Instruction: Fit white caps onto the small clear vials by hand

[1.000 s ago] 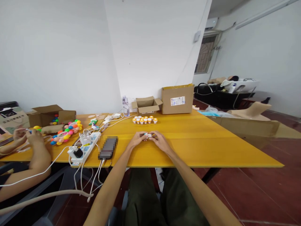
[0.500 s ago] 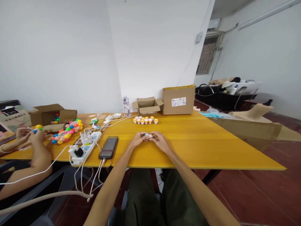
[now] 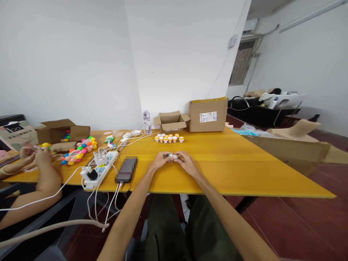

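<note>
Both my hands rest on the yellow table (image 3: 239, 163), fingers curled together around one small white object (image 3: 172, 156) with coloured marks. My left hand (image 3: 161, 160) pinches its left end and my right hand (image 3: 185, 161) pinches its right end. Beyond them stands a cluster of several small white pots with orange bands (image 3: 168, 138). Two cardboard boxes sit at the back: an open small box (image 3: 171, 121) and a bigger closed box (image 3: 208, 115).
A dark phone (image 3: 125, 170) and a white power strip (image 3: 99, 169) with cables lie left of my hands. A clear bottle (image 3: 147, 122) stands by the wall. At the far left another person's hands (image 3: 35, 155) work near coloured balls (image 3: 77, 151) and a box (image 3: 58, 131).
My hands have stayed in place, fingers shifting slightly on the small object. The view has drifted a little to the left.
</note>
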Available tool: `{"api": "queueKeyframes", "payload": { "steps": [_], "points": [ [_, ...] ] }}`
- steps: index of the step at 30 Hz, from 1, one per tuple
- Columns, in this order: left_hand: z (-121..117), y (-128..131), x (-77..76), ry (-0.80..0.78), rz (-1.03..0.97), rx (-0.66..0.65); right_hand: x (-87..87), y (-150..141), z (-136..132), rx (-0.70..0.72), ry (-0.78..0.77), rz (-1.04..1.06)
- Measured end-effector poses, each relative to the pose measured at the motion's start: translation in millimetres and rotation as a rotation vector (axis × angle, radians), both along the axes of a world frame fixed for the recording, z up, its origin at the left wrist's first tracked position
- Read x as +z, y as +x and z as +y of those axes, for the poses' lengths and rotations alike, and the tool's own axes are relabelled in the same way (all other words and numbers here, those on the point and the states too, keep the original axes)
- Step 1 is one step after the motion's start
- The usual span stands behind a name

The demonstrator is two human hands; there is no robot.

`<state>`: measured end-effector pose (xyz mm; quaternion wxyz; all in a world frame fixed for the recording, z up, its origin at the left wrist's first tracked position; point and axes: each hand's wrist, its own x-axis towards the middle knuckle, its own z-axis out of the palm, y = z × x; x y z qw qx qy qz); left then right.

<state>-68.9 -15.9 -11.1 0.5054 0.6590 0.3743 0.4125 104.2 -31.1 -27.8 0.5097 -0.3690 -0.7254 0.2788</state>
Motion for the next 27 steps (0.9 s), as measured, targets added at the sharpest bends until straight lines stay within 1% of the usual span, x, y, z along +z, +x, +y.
{"api": "queueKeyframes", "payload": {
  "steps": [5, 12, 18, 24, 27],
  "points": [
    [0.3, 1.0, 0.4, -0.011, 0.016, 0.001, 0.5, 0.2, -0.6, 0.011, -0.006, 0.004],
    [-1.6, 2.1, 1.2, -0.037, -0.019, 0.007, 2.6, -0.9, -2.1, -0.002, -0.016, 0.006],
    [-2.0, 1.8, 1.2, -0.051, -0.006, 0.022, 0.7, -0.7, -0.4, -0.002, -0.013, 0.018],
    [-2.5, 0.5, 4.4, 0.022, 0.019, 0.006, 3.8, -1.0, -2.5, 0.008, -0.007, 0.031],
    [-0.2, -0.7, 2.7, 0.056, 0.020, 0.017, 5.8, -1.2, -3.5, 0.004, -0.016, 0.028]
  ]
}}
